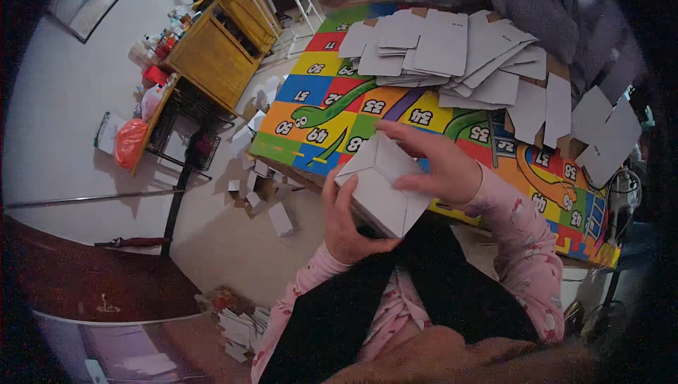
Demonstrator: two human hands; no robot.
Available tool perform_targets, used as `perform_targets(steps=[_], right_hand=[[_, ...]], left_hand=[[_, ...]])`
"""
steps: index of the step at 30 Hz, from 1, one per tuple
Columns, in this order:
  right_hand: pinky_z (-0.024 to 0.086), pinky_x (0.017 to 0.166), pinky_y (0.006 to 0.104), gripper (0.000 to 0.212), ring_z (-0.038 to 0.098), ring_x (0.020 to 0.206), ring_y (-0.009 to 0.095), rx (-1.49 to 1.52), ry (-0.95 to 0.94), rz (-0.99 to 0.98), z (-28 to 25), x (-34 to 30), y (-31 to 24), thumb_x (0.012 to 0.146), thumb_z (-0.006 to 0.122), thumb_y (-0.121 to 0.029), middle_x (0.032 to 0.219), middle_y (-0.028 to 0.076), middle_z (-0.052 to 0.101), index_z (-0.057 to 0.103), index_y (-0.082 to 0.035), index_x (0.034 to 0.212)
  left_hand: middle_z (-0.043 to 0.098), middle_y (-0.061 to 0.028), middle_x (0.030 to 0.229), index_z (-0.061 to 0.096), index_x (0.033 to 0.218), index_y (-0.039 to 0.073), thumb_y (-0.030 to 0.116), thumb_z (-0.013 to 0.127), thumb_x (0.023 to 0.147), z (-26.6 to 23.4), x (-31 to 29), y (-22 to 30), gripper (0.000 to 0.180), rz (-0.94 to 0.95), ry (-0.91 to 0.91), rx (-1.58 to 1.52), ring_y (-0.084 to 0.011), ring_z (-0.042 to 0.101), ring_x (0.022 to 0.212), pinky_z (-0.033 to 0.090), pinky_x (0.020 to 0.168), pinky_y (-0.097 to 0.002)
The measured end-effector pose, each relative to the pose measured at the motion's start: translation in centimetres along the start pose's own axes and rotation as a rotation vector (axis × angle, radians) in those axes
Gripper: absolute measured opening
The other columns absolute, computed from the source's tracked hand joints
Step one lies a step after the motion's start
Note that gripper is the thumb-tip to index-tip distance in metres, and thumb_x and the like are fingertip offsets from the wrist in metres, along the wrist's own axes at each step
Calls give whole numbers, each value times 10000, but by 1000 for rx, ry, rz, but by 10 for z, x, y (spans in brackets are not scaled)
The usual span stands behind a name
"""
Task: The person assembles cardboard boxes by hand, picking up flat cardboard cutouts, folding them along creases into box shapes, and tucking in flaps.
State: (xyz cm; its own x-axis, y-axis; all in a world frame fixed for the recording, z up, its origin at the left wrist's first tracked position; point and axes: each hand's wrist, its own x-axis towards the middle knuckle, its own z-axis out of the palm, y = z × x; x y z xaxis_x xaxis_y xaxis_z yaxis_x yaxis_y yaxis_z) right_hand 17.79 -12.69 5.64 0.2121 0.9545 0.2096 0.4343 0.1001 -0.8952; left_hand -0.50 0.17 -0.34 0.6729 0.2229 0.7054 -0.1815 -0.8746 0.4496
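1. Head view: and right in the middle sits the white box [378, 188], tilted between both hands, at the near edge of the brightly patterned table [295, 89]; whether it touches that edge, I can't tell.
2. Left hand [344, 223] is curled round the box's left and lower sides, a firm-looking cradle.
3. Right hand [443, 171] is loosely open, thumb against the upper face, fingers extended by the far corner; how hard it presses, I can't say.
4. Now the handling: it looks like thin card, so light, fairly stiff along the folds, softer mid-panel, easily dented, maybe a bit slick.
5. Best hold, I'd judge: flat fingers on opposite sides, close to the creased edges, sparing the seams on that upper face.
6. Beyond lie flat white cartons [441, 44], heaped and overlapping; small white boxes [281, 219] dot the floor [212, 243].
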Motion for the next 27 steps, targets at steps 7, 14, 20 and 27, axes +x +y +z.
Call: perform_targets(steps=[7,14,20,27], right_hand=[[484,839,326,773,557,1031,235,269,-119,59,4,4,16,836,601,-98,1355,175,477,230,-108,1514],[491,811,305,755,560,1006,214,394,-127,133,10,5,15,868,586,-153,1340,163,484,211,-116,1522],[494,804,304,759,559,1006,211,408,-108,193,12,8,18,864,600,-162,1342,165,481,219,-112,1519],[438,961,370,758,497,1172,262,175,73,-26,17,12,25,826,641,-142,1384,192,449,284,-111,1494]], left_hand=[[345,-296,1395,357,1367,31,321,860,484,-4,0,-3,1056,37,40,-45,-474,411,1241,406,991,-567],[344,-301,1392,347,1366,25,331,859,483,-3,-2,-4,1065,37,21,-13,-473,411,1241,399,995,-572],[343,-296,1397,352,1367,22,331,857,494,-3,0,-5,1054,27,17,1,-475,410,1241,399,1002,-556],[339,-272,1419,306,1429,26,320,851,521,-15,10,-20,1099,-84,-43,42,-456,423,1238,414,996,-524]])
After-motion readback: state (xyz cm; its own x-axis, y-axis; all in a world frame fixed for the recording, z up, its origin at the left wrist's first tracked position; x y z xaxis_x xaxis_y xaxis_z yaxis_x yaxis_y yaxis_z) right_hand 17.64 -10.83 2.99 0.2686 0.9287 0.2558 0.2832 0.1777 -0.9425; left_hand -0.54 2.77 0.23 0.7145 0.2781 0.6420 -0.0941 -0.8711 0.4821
